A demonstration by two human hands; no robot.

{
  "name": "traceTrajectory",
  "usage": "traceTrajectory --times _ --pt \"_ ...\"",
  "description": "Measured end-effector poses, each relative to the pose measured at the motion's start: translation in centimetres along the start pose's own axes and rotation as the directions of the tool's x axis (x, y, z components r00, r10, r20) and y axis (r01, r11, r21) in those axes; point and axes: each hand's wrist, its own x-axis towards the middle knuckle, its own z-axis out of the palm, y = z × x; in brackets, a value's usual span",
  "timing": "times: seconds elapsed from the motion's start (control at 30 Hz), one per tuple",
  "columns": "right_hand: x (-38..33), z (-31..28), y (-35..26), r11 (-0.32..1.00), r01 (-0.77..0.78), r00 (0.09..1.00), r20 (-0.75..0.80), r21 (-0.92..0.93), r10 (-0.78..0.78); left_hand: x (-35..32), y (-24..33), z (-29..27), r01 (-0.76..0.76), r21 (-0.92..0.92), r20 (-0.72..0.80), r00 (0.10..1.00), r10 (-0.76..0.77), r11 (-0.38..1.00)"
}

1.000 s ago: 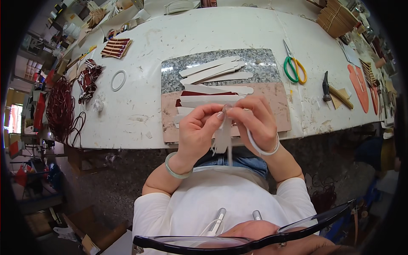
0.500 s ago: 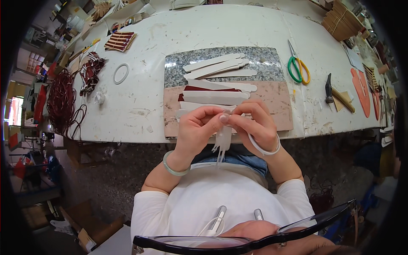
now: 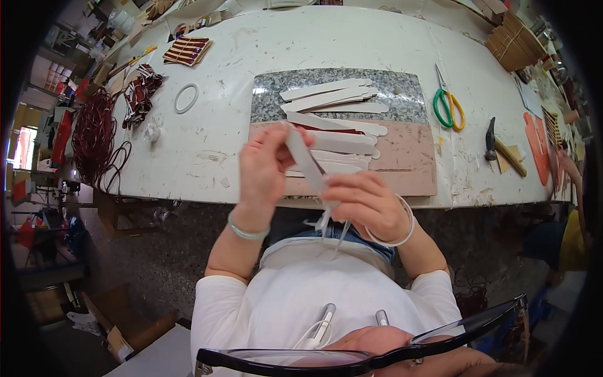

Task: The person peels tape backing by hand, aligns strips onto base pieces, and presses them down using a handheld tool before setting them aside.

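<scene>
A pale strip (image 3: 304, 157) slants between my two hands above the near edge of the work board, with a dark edge showing along it. My left hand (image 3: 265, 168) pinches its upper end. Lower down and to the right, my right hand (image 3: 363, 202) has its fingers closed on the other end. Thin, ragged whitish pieces (image 3: 325, 221) dangle below my right hand; how they are held is hidden. Behind my hands, several white strips with rounded ends (image 3: 342, 143) lie in a row on the pinkish board (image 3: 405, 163), with dark red strip showing among them.
More white strips (image 3: 333, 91) lie on a speckled stone slab (image 3: 396, 81). To the right are scissors (image 3: 449, 107) and a hammer (image 3: 491, 141). Dark red cord (image 3: 94, 135), a white ring (image 3: 186, 98) and a tied bundle (image 3: 187, 50) sit left. Another person's arm (image 3: 570, 173) shows far right.
My hands have drawn apart, the left one up and leftward, the right one slightly down. The strip is now stretched between them. Another person's arm has appeared at the right edge.
</scene>
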Motion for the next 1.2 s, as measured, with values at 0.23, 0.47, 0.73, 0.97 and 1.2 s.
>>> traceTrajectory --times 0.23,0.47,0.73,0.97,1.2 --pt "-6.6 -1.3 -0.1 0.860 -0.208 0.921 0.389 0.466 0.012 6.7 10.2 -10.0 -0.451 0.093 -0.238 0.856 0.459 0.888" --pt "-9.5 -4.2 -1.2 0.712 -0.589 0.798 0.412 0.382 0.440 6.0 9.6 1.7 -0.450 0.600 0.461 0.870 0.173 0.661" --pt "-7.7 -4.1 -0.8 0.602 -0.518 0.735 -0.043 0.607 0.676 4.2 -1.3 6.9 -0.729 0.581 0.766 0.640 0.062 0.362" --pt "-5.3 -2.9 -0.1 0.523 -0.357 0.772 -0.071 0.774 0.632 -2.1 -3.8 5.4 0.176 0.328 0.760 0.534 -0.370 0.928" --pt "-4.6 -1.8 0.1 0.538 -0.418 0.725 -0.088 0.732 0.683 -3.1 -2.8 3.4 0.164 0.426 0.589 0.695 -0.411 0.890"
